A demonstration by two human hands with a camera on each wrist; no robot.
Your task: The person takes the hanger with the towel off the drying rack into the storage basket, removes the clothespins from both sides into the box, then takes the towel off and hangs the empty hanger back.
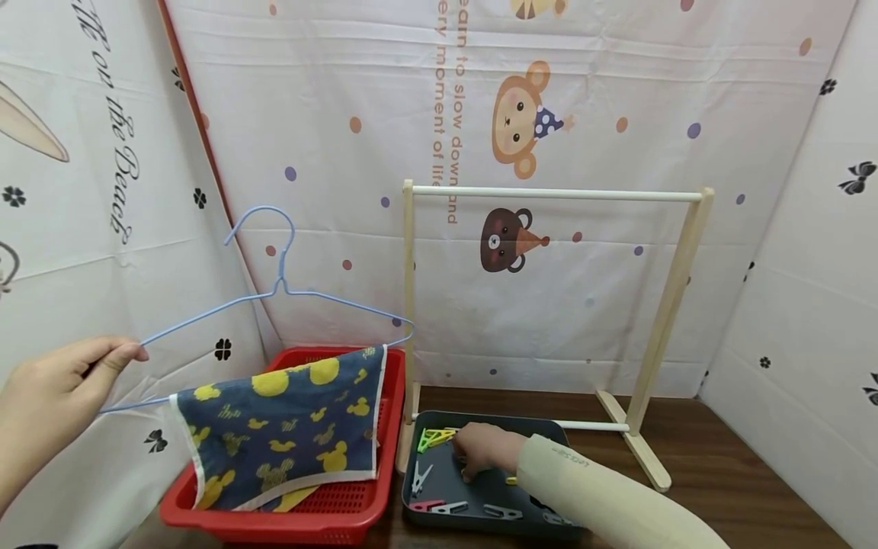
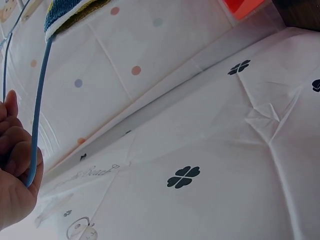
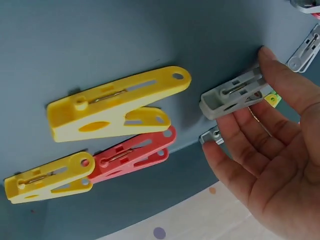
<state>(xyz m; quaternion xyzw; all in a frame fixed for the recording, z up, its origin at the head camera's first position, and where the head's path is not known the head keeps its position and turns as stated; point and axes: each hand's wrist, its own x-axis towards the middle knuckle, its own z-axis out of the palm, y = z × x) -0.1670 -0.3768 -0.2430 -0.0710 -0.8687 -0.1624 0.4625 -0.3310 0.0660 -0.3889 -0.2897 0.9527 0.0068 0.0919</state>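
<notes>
At the left of the head view, my left hand point(image 1: 62, 389) grips one end of a blue wire clothes hanger point(image 1: 206, 311). A dark blue cloth point(image 1: 281, 427) with yellow mouse-head prints and white edging hangs folded over its lower bar. In the left wrist view, fingers curl round the hanger's wire point(image 2: 38, 110). My right hand point(image 1: 485, 446) is down inside a dark grey tray point(image 1: 473, 484) of clothespins. Seen from the right wrist, it pinches a grey clothespin point(image 3: 232, 92) between thumb and fingers. Near it lie two yellow clothespins point(image 3: 115, 102) and a red clothespin point(image 3: 132, 156).
A red plastic basket point(image 1: 343, 526) stands below the cloth, left of the tray. Behind the tray rises a wooden rack with a white top rod point(image 1: 555, 194) and feet point(image 1: 648, 461) on the brown table point(image 1: 727, 457). Printed white sheets point(image 1: 343, 69) enclose the sides and back.
</notes>
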